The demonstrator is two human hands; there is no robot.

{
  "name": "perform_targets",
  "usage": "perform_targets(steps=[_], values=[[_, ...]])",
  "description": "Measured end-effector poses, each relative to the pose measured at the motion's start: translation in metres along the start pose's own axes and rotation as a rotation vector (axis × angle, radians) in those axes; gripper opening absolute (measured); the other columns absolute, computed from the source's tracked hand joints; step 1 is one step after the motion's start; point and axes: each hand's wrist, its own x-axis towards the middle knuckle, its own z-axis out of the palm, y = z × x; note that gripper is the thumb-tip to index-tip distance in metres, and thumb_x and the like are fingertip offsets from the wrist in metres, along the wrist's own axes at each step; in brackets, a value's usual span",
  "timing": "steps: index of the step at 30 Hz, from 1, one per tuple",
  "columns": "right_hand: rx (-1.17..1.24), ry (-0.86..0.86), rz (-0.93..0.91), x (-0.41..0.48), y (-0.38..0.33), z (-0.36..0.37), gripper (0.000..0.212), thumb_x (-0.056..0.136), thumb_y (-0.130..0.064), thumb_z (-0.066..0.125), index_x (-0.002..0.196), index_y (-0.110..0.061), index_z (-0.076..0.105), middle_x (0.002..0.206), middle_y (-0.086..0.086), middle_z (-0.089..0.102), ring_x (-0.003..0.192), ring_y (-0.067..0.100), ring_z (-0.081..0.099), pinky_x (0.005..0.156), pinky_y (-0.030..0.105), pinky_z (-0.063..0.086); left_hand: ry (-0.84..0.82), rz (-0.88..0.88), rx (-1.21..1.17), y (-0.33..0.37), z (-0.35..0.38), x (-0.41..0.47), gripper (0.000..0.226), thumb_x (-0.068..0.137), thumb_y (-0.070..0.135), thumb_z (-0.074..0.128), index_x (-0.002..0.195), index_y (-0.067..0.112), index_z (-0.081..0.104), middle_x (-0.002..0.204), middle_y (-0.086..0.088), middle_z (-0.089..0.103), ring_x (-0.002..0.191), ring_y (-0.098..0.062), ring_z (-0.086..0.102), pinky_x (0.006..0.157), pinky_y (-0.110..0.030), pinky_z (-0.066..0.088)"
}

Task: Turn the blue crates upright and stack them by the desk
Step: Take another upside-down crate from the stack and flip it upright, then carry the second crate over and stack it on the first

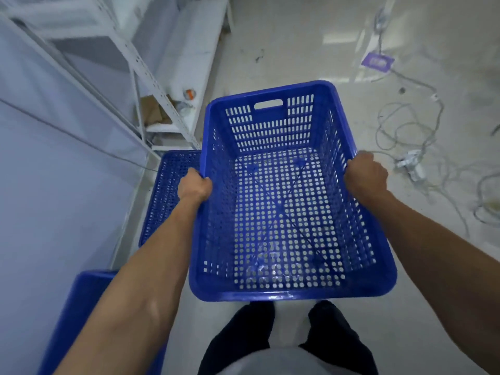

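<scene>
**Q:** What is shown here?
**A:** A blue perforated plastic crate [284, 212], open side up and apparently carried clear of the pale floor, just ahead of the person's dark shoes [257, 318]. The left hand [193, 186] grips its left long rim and the right hand [366, 177] grips its right long rim. The fingers of each hand are curled over the edge, with the fingertips hidden behind the wall.

**Q:** Where are the other crates?
**A:** A second blue perforated crate [167, 196] lies on the floor beside the white desk panel [54, 185], partly behind the held crate. Whether it is upright cannot be told. A third blue plastic piece [78, 307] shows at lower left, half hidden by the forearm.

**Q:** What could go wrong from here?
**A:** Probably three things. Neither hand is underneath, so if one grip slips, that side drops. The crate hides the floor, so a foot could catch the loose grey cables [405, 131] to the right. If it is lowered askew, a corner may ride on the lower crate's rim and fail to nest, or strike the white metal shelf rack [151, 85].
</scene>
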Motion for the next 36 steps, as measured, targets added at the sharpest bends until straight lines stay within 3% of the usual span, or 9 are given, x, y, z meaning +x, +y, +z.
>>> perform_targets(steps=[7, 13, 23, 29, 36], values=[[-0.02, -0.071, -0.23, -0.023, -0.056, -0.007, 0.031, 0.096, -0.014, 0.052, 0.118, 0.007, 0.047, 0.114, 0.024, 0.055, 0.1, 0.044, 0.06, 0.079, 0.045, 0.046, 0.129, -0.121, -0.056, -0.072, -0.05, -0.052, 0.029, 0.088, 0.024, 0.054, 0.107, 0.002, 0.058, 0.107, -0.018, 0.065, 0.098, -0.037, 0.063, 0.073, -0.036, 0.045], [-0.062, -0.129, -0.512, -0.056, -0.122, 0.001, 0.035, 0.097, -0.017, 0.049, 0.122, 0.008, 0.046, 0.12, 0.026, 0.055, 0.107, 0.046, 0.058, 0.088, 0.048, 0.046, 0.249, -0.366, -0.074, -0.157, -0.07, -0.135, 0.035, 0.092, 0.024, 0.054, 0.118, 0.0, 0.055, 0.121, -0.022, 0.063, 0.111, -0.041, 0.059, 0.091, -0.04, 0.047], [-0.109, -0.214, -0.894, -0.169, -0.276, 0.049, 0.032, 0.096, -0.015, 0.049, 0.12, 0.006, 0.046, 0.122, 0.026, 0.055, 0.109, 0.046, 0.058, 0.087, 0.048, 0.046, 0.356, -0.681, -0.215, -0.34, -0.082, -0.251, 0.041, 0.09, 0.031, 0.056, 0.115, -0.001, 0.056, 0.116, -0.021, 0.065, 0.107, -0.041, 0.061, 0.087, -0.042, 0.049], [-0.272, -0.297, -1.042, -0.26, -0.355, 0.107, 0.035, 0.097, -0.019, 0.05, 0.121, 0.005, 0.045, 0.123, 0.025, 0.055, 0.112, 0.045, 0.057, 0.088, 0.046, 0.046, 0.363, -0.802, -0.292, -0.455, -0.075, -0.297, 0.037, 0.093, 0.031, 0.054, 0.111, -0.001, 0.052, 0.111, -0.02, 0.064, 0.099, -0.039, 0.06, 0.071, -0.037, 0.043], [-0.462, -0.363, -1.22, -0.363, -0.455, 0.173, 0.031, 0.097, -0.019, 0.049, 0.119, 0.003, 0.046, 0.121, 0.022, 0.059, 0.11, 0.041, 0.06, 0.077, 0.04, 0.043, 0.344, -0.922, -0.329, -0.557, -0.062, -0.358, 0.038, 0.096, 0.03, 0.051, 0.113, -0.004, 0.049, 0.111, -0.023, 0.061, 0.1, -0.041, 0.06, 0.073, -0.038, 0.043]])
